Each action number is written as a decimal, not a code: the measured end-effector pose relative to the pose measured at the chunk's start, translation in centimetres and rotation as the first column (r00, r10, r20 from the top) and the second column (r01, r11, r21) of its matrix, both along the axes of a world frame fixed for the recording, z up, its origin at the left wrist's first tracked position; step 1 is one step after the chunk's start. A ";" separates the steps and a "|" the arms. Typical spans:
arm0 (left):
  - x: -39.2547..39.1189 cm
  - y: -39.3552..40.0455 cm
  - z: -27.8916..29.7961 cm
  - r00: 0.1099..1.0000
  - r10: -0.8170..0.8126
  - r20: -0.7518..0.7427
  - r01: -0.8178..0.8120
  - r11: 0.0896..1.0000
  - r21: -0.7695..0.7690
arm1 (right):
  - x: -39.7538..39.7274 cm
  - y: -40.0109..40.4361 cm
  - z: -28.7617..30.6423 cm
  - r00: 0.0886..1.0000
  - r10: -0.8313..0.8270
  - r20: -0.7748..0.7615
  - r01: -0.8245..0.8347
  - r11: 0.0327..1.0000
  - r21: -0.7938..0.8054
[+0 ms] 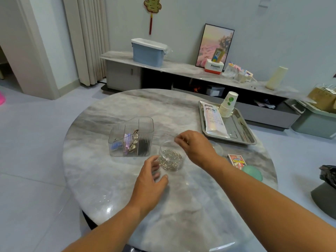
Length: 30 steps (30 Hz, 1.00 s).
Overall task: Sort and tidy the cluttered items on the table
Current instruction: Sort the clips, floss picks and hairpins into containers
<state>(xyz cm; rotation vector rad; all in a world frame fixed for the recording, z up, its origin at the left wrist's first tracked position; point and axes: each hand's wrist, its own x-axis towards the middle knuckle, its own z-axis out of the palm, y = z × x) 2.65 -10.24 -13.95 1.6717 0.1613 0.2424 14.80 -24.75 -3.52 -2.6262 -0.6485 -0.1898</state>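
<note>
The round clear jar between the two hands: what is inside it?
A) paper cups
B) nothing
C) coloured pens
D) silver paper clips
D: the jar holds a heap of thin silver wire clips, while the paper cups stand stacked on the metal tray.

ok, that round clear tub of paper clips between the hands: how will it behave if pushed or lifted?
The clear round tub looks low and wide, so it will probably slide on the glossy marble table rather than tip. It has no lid on, so a tilt could spill the paper clips. Its smooth wall may be slippery to pinch.
</note>
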 end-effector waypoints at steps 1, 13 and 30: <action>0.0 0.0 0.0 1.000 0.007 0.007 -0.007 1.000 -0.008 | 0.6 -0.4 -0.3 0.996 -0.086 0.034 0.084 0.996 0.036; 1.1 -0.2 -0.4 0.998 0.066 0.002 -0.066 0.996 0.056 | 6.6 -5.8 -5.0 0.779 -0.590 -0.210 0.475 0.775 -0.417; 1.7 0.0 0.2 0.995 0.006 -0.097 0.003 0.996 0.090 | 1.6 -0.1 1.1 0.824 -0.005 -0.567 0.047 0.997 0.060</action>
